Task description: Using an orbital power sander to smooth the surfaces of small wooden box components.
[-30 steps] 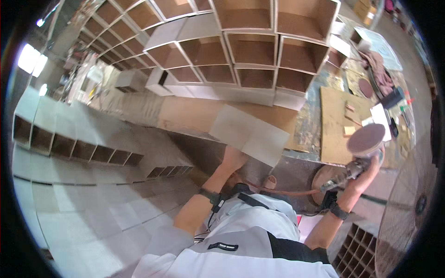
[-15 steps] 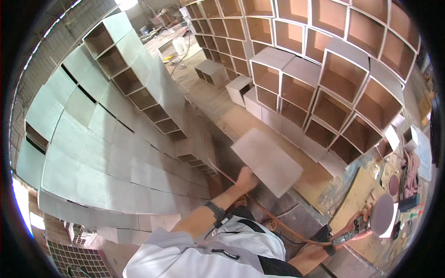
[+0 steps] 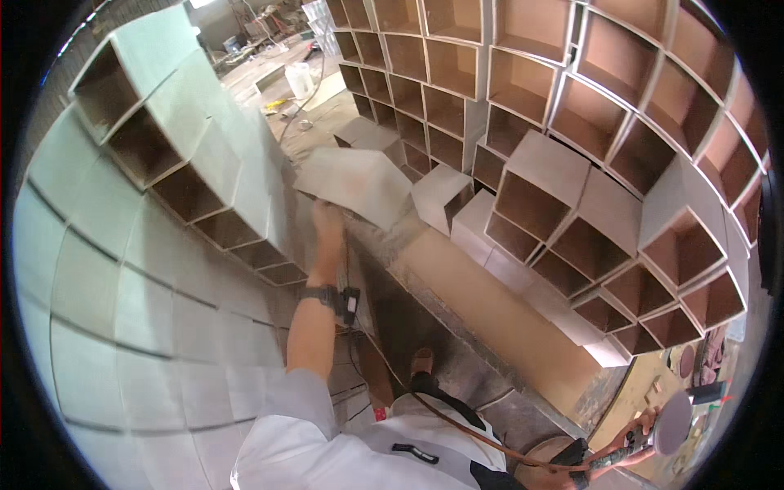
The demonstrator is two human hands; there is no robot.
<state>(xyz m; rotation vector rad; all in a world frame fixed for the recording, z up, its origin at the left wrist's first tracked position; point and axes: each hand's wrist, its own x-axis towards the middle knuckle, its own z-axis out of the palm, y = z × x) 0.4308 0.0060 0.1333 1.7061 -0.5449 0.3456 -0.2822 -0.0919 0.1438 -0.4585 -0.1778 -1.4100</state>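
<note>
My left hand (image 3: 328, 220) is stretched far forward and grips the near edge of a pale grey box (image 3: 355, 181). Its fingers are partly hidden under the box, which is tilted beside the left stack. At the lower right, my right hand (image 3: 639, 428) is closed round a disc sander (image 3: 673, 423) with a round purple-grey pad turned outward. A reddish-brown hose (image 3: 474, 442) runs from the sander across my front. The sander is well apart from the box.
A tall stack of grey boxes (image 3: 188, 171) rises close on my left. Open-fronted boxes (image 3: 535, 200) stand along the right, with more piled behind. Between them runs a tan work board (image 3: 490, 318). A white bucket (image 3: 300, 80) stands far back on the floor.
My left hand has carried the box forward and left, from over the tan board toward the left stack. The sander stays in my right hand at the lower right. The view has shifted.
</note>
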